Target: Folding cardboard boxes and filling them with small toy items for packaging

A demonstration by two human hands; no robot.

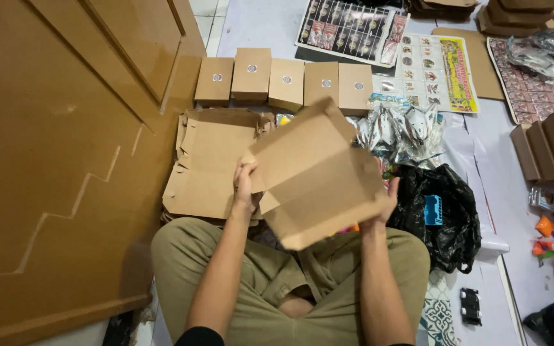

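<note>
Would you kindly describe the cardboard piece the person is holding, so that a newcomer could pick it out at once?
Start at the big wooden door on the left, then look right past the stack of flat box blanks on the floor. Above the seated person's lap, the left hand and right hand grip a half-folded cardboard box. Unlike the row of closed boxes beyond, it is open, tilted and off the floor.

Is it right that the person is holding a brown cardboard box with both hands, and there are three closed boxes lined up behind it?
Not quite. The head view shows five closed boxes in the row, not three. The rest is right: the left hand and the right hand both hold the brown cardboard box.
</note>
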